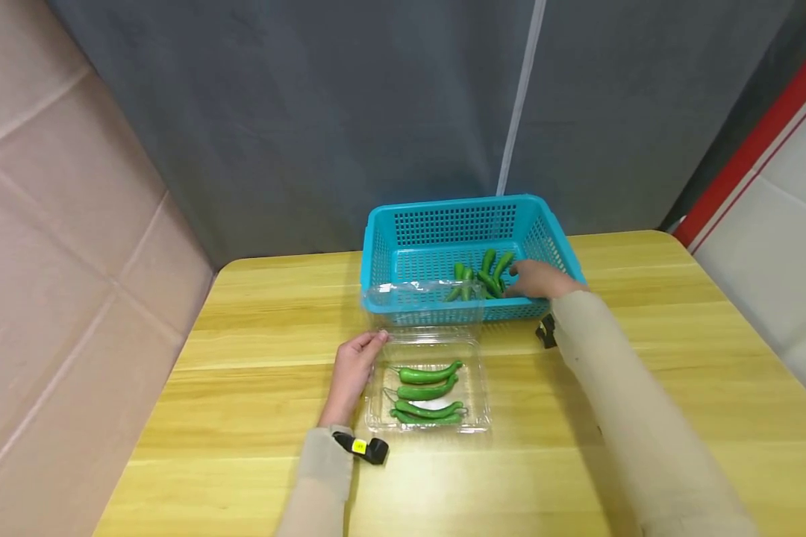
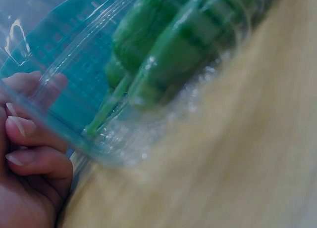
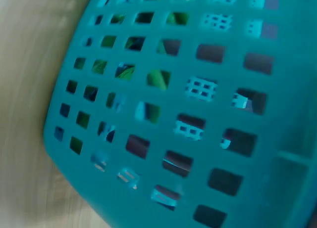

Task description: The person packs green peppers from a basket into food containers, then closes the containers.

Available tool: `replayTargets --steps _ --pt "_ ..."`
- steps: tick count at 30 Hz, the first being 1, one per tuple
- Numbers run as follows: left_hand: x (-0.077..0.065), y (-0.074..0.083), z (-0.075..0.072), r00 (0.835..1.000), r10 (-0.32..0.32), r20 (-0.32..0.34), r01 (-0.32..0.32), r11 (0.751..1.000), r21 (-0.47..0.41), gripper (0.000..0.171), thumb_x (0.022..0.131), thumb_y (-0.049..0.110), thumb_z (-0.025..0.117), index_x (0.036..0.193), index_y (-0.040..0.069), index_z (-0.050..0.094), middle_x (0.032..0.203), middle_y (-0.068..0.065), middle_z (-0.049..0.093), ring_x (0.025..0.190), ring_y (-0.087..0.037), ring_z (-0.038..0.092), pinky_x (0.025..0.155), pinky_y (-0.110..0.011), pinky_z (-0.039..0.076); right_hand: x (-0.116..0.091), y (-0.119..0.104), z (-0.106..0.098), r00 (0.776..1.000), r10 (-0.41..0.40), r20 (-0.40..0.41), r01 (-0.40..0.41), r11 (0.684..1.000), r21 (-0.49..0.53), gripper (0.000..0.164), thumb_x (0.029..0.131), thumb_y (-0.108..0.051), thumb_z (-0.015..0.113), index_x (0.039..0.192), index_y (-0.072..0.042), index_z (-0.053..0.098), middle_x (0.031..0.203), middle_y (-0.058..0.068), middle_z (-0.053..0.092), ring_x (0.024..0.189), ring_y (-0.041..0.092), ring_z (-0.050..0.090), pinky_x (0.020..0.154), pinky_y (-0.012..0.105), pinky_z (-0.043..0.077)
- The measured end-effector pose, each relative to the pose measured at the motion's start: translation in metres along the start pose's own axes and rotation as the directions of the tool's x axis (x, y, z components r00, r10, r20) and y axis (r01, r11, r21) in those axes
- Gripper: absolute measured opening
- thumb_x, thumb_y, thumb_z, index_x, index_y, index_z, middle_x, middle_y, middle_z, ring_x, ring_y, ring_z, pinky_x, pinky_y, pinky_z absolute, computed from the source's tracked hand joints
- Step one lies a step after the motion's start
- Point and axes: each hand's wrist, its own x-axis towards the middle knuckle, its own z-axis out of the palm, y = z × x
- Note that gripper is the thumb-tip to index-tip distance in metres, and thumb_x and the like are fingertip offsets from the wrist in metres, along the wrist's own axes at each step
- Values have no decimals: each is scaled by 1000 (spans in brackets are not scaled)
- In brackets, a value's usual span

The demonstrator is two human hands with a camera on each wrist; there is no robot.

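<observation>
My left hand (image 1: 354,373) pinches the left edge of a clear plastic clamshell box (image 1: 481,388) near its hinge; curled fingers (image 2: 39,161) show at the rim in the left wrist view. Several long green chili peppers (image 1: 426,375) lie crosswise in the box's base. Its raised lid (image 1: 403,317) leans against the front of a turquoise plastic basket (image 1: 453,209). My right hand (image 1: 540,280) reaches over the basket's right front rim, finger and thumb apart beside loose green chili peppers (image 1: 489,282). In the right wrist view the basket's perforated wall (image 3: 168,104) hides that hand.
The yellow wood-grain table (image 1: 255,373) carries the box and the basket. A dark grey curtain (image 1: 342,112) hangs behind it. Pale padded panels (image 1: 74,261) stand to the left, and a white and red wall (image 1: 779,164) to the right.
</observation>
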Motion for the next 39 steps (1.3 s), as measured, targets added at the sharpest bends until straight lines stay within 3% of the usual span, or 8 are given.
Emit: replayTargets --steps 3,6,11,20,26,32,38,39 --pt "3 -7 1 1000 2 -8 -2 1000 4 30 87 37 57 93 10 69 45 4 33 32 -6 30 30 -22 26 2 2 -1 1000 5 28 -4 1000 -9 55 86 -25 56 128 6 40 131 25 38 116 42 37 88 54 36" --pt "8 -19 2 1000 2 -13 -1 1000 12 33 83 43 58 92 13 69 45 4 34 33 -8 31 29 -24 27 2 4 0 998 31 57 -29 999 -32 39 84 -21 55 114 2 51 113 20 52 97 34 48 74 46 43" --pt "11 -29 6 999 19 -37 -18 1000 21 38 79 52 59 90 17 70 46 3 33 33 -11 30 29 -24 27 3 6 2 996 63 63 -58 996 -67 17 81 -17 56 92 -4 53 88 11 52 78 25 44 61 38 37" --pt "11 -25 3 999 -12 -30 12 1000 15 37 79 52 58 90 19 70 44 4 31 33 -9 30 30 -22 26 4 1 3 995 88 41 -83 991 -101 14 81 -11 54 93 -5 58 89 10 57 76 25 48 60 38 41" --pt "2 -6 2 1000 -10 -14 10 1000 23 32 87 39 56 94 10 68 44 5 31 33 -7 30 30 -22 27 4 0 3 997 73 38 -68 992 -106 21 84 -7 50 102 -5 61 101 13 58 83 26 51 61 38 43" --pt "12 -27 2 999 11 -33 -11 1000 24 39 80 51 58 92 16 69 45 5 32 34 -10 30 29 -25 26 8 2 5 998 52 -19 -53 994 -91 6 80 -14 60 79 -8 61 72 4 51 63 20 44 52 34 38" --pt "3 -5 1 1000 -12 -5 12 1000 12 28 87 35 57 93 10 69 46 5 33 32 -5 31 31 -22 27 6 2 -1 996 16 -91 -27 993 -114 27 84 -17 59 107 -3 62 109 18 58 92 33 54 72 54 43" --pt "2 -1 1 1000 -12 -9 13 1000 15 28 87 34 57 93 10 69 46 5 33 32 -5 31 31 -21 27 5 2 -3 995 11 -95 -22 993 -119 25 85 -16 58 105 -2 63 104 17 59 89 32 54 71 53 43"
